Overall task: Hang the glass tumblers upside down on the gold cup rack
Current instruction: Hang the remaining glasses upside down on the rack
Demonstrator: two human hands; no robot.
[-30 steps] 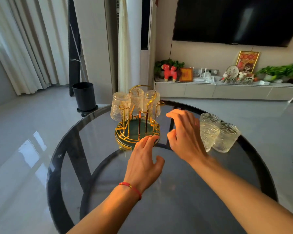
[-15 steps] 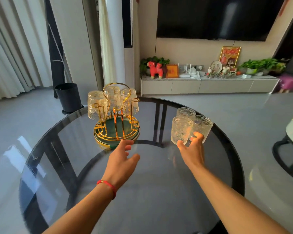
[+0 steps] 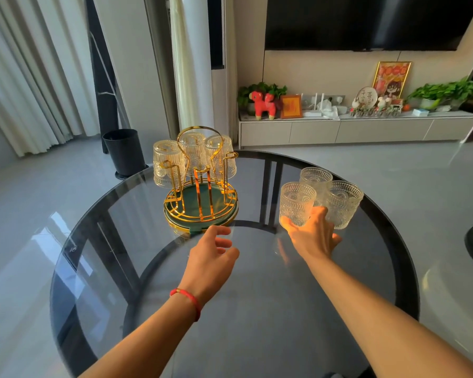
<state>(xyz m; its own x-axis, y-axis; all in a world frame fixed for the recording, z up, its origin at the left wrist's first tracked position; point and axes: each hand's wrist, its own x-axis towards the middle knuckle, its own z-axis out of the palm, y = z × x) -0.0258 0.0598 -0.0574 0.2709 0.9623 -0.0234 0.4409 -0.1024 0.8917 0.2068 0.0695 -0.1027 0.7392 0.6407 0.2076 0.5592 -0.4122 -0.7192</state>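
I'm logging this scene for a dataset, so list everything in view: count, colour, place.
Hung tumblers: three, clear, upside down on the rack.
Gold cup rack: one, gold with green base, table's far left.
Upright tumblers: three, clear, clustered on table's right.
Table: one, round dark glass.
Bin: one, black, on the floor beyond the table.
TV: one, black, on the wall.
Toy animal: one, red, on the cabinet.
Bracelet: one, red, left wrist.
Left hand: open, near the rack.
Right hand: fingers around the nearest upright tumbler.

Both arms reach forward, left hand [image 3: 212,251] loosely spread, right hand [image 3: 313,236] fingers curled.
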